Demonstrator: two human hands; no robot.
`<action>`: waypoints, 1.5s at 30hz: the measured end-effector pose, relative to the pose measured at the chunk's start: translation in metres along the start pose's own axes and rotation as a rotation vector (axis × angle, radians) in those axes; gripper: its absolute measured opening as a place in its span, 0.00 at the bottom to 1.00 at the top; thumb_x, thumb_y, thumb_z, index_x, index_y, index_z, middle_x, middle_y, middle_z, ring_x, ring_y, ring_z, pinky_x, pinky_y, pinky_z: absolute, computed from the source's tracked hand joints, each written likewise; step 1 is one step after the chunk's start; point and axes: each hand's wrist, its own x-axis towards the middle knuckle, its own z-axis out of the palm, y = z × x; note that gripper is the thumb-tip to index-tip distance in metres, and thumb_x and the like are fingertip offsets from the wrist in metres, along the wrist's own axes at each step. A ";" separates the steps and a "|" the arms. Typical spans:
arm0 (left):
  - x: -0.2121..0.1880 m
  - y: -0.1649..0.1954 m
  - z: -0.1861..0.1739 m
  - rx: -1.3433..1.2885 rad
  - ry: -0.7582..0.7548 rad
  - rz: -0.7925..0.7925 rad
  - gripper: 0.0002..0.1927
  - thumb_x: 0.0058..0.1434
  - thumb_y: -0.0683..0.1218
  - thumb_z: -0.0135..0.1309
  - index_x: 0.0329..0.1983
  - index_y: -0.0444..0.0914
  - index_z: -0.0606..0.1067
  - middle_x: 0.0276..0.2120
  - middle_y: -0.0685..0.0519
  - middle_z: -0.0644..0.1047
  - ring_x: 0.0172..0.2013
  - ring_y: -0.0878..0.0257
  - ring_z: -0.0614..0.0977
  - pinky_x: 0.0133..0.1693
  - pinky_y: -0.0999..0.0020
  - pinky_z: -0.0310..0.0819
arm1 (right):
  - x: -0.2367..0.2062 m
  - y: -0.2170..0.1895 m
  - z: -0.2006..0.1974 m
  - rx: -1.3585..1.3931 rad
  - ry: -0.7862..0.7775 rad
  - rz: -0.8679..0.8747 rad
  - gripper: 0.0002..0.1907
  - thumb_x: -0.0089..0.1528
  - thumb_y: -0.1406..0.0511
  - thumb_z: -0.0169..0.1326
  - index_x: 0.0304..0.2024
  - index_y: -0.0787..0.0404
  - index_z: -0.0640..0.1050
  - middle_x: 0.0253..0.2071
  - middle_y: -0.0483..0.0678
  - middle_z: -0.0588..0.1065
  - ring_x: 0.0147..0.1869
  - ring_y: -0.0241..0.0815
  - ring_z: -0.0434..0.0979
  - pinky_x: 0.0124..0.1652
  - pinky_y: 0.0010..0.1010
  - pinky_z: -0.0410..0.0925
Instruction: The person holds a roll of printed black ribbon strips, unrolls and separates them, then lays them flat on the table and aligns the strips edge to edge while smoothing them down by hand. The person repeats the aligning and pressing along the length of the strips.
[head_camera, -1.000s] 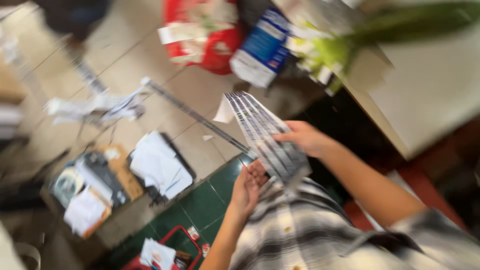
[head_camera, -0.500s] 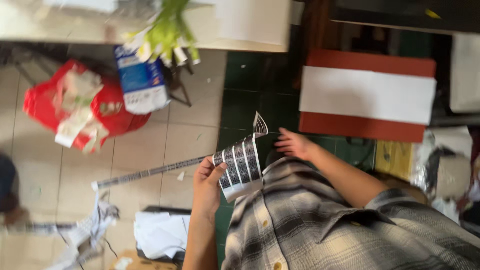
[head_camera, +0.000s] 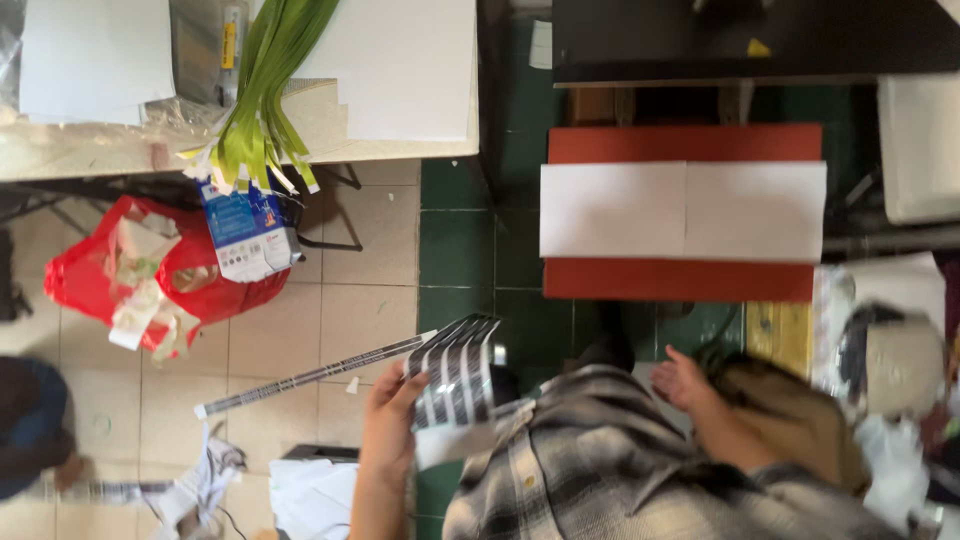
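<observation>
My left hand (head_camera: 388, 420) grips a fanned bundle of black-and-white printed paper strips (head_camera: 455, 375) at its lower edge, held over the tiled floor in front of my plaid shirt. My right hand (head_camera: 683, 380) is off the strips, fingers loosely spread, hovering low near a brown object (head_camera: 790, 420) to my right. A single long printed strip (head_camera: 315, 376) lies on the floor beside the bundle, slanting down to the left.
A red board with a white sheet across it (head_camera: 683, 212) stands ahead. A table (head_camera: 60, 152) at upper left bears white sheets and green leaf strips (head_camera: 262, 110). A red plastic bag (head_camera: 140, 280), a blue carton (head_camera: 245, 230) and paper scraps lie on the floor.
My right hand has let go of the strips and moved right toward the brown object. My view has swung, so the red board and the table now sit ahead.
</observation>
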 end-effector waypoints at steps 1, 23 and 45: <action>-0.003 -0.007 -0.001 0.028 0.040 0.018 0.08 0.61 0.34 0.56 0.44 0.33 0.78 0.38 0.51 0.82 0.38 0.64 0.82 0.42 0.69 0.75 | 0.008 -0.013 0.001 0.083 -0.054 -0.003 0.44 0.61 0.44 0.59 0.68 0.63 0.63 0.46 0.53 0.71 0.50 0.53 0.74 0.50 0.49 0.69; -0.133 -0.145 0.013 -0.205 0.673 0.049 0.08 0.66 0.37 0.50 0.47 0.32 0.73 0.40 0.44 0.82 0.37 0.57 0.85 0.40 0.58 0.81 | 0.110 -0.148 0.011 0.445 -0.120 0.288 0.24 0.50 0.69 0.51 0.51 0.62 0.71 0.52 0.55 0.68 0.55 0.50 0.69 0.52 0.46 0.67; -0.121 -0.132 0.136 -0.255 0.459 0.098 0.05 0.65 0.38 0.54 0.42 0.31 0.75 0.34 0.50 0.82 0.32 0.67 0.82 0.36 0.71 0.77 | 0.054 -0.272 0.088 0.448 -0.277 0.014 0.20 0.53 0.74 0.49 0.49 0.66 0.70 0.49 0.60 0.75 0.55 0.53 0.78 0.49 0.44 0.69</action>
